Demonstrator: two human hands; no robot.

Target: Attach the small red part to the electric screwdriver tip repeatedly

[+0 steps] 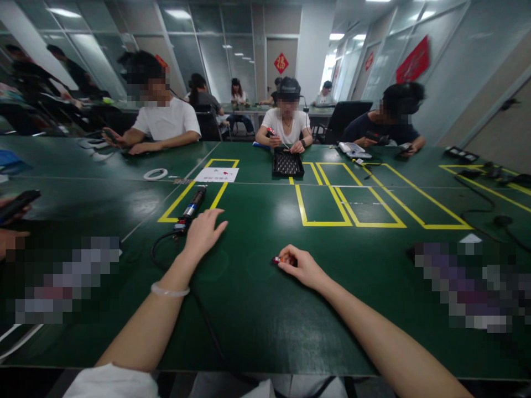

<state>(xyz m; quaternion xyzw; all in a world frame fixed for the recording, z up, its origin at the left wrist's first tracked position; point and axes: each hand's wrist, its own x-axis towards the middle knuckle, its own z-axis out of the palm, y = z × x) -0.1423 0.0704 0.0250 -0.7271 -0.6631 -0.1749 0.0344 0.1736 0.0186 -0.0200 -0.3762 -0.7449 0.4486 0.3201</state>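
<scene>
My left hand (203,235) has its fingers stretched forward and apart, with nothing seen in them. Just left of it lies a corded cylindrical tool (191,207) with a black and blue-silver body, which looks like an electric screwdriver. Whether the hand touches its lower end I cannot tell. The fingers of my right hand (302,265) are curled round a small red part (276,260) low over the green table (265,320). Part of that piece is hidden by the fingers, and its exact kind does not show.
Yellow tape outlines (327,224) mark the table. A white sheet (218,174) lies beyond the tool, and a white ring-shaped coil (155,174) to its left. Opposite, a person works at a black tray (287,164). Black cables (477,204) lie on the right.
</scene>
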